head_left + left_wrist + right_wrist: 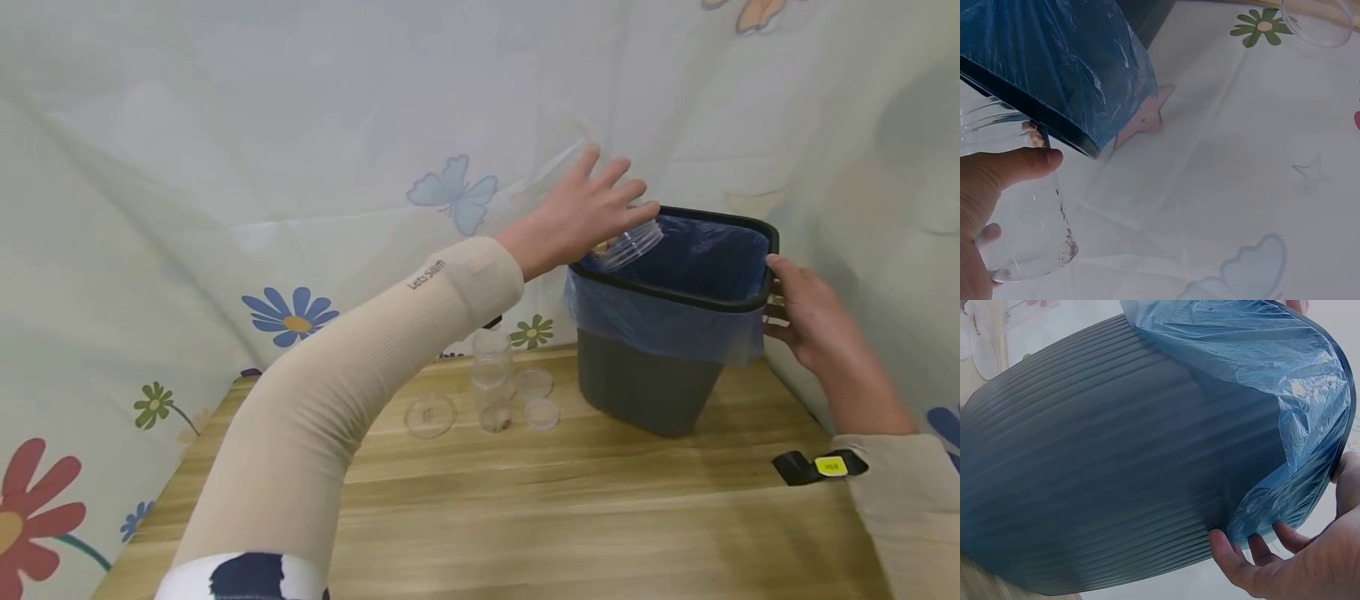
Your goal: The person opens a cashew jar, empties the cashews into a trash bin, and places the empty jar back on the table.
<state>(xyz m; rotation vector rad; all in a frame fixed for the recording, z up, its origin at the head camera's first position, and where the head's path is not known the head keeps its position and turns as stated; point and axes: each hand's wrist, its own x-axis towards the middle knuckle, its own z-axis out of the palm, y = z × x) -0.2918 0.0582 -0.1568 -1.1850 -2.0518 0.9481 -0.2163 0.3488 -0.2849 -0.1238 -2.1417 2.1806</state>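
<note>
My left hand (588,210) grips a clear jar (633,247) tipped over the left rim of a dark grey trash bin (645,379). Brown bits (1071,247) cling inside the jar in the left wrist view, with a larger tan clump (1034,132) near its mouth. A blue bag (645,315) lines the bin and folds down over its rim. At the bin's right side, my right hand (817,321) holds the rim, thumb on top. Its fingers (1235,559) press against the bag and the ribbed wall in the right wrist view. The bin's bottom is hidden.
Clear jars (491,375) stand on the wooden table (525,517) left of the bin. Two small clear lids (542,414) and a larger clear disc (431,416) lie around them. A printed curtain (337,125) rises behind the table.
</note>
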